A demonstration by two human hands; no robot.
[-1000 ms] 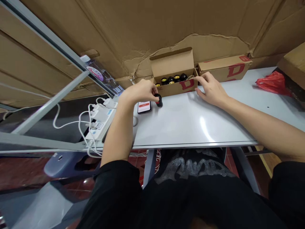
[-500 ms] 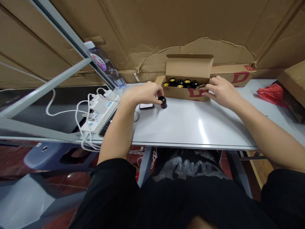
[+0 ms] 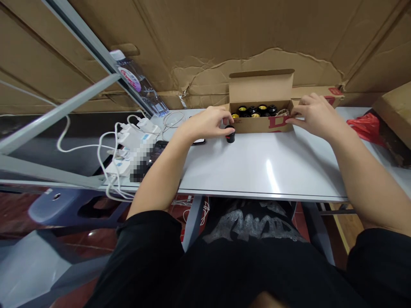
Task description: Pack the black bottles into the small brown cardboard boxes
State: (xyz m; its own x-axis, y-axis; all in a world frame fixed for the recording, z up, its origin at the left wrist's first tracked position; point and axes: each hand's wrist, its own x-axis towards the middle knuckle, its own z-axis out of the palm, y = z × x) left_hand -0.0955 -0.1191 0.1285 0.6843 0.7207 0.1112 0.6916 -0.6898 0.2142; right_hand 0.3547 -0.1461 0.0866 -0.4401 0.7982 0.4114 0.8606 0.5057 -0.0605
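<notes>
An open cardboard box (image 3: 257,125) stands at the back of the white table (image 3: 237,171), its lid flap raised. Inside are several black round parts (image 3: 252,110), some with yellow metal rims. My left hand (image 3: 215,123) is at the box's left front corner, with thumb and fingers pinched round a black cylindrical part (image 3: 230,136) in front of the box. At the right end, my right hand (image 3: 310,113) grips the box's edge between thumb and fingers.
To the left are a white power strip (image 3: 128,149) with plugs and cables, a leaning water bottle (image 3: 141,85) and a phone (image 3: 199,142) partly behind my left wrist. A red plastic bag (image 3: 366,127) and another carton (image 3: 396,113) are at the right.
The open box has shifted to the right and sits straighter, my right hand moving with it. My left hand has also moved right with the black part.
</notes>
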